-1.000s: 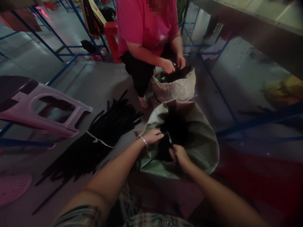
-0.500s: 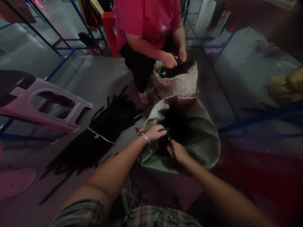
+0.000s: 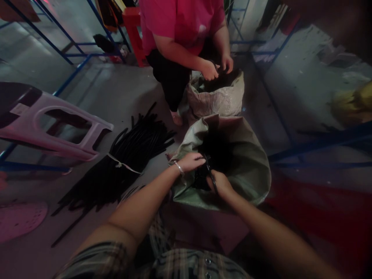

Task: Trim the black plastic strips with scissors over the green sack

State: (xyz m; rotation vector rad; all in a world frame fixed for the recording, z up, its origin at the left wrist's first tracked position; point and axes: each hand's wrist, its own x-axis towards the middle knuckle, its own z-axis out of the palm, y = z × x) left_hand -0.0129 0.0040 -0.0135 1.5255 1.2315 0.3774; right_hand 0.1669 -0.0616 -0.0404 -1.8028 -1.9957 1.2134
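My left hand (image 3: 192, 162), with a bracelet at the wrist, is over the near left part of an open greenish-white woven sack (image 3: 252, 178). Its fingers are pinched on a small dark piece, too dim to name. In my right hand (image 3: 221, 183), closed, is a narrow black tool that looks like scissors (image 3: 211, 176), its front end pointing up toward my left fingertips. Dark contents (image 3: 217, 149) fill the inside of the sack; their kind is lost in shadow.
Opposite me a person in a pink shirt (image 3: 186, 23) works with both hands over a second sack (image 3: 216, 102). A tied bundle of black strips (image 3: 116, 170) lies on the floor at left, beside a pink plastic stool (image 3: 66, 128). Blue metal frames (image 3: 319, 143) stand around.
My hands stay in nearly the same place over the sack, with the black tool between them. The other person's right-side hand has shifted slightly away from the opposite one.
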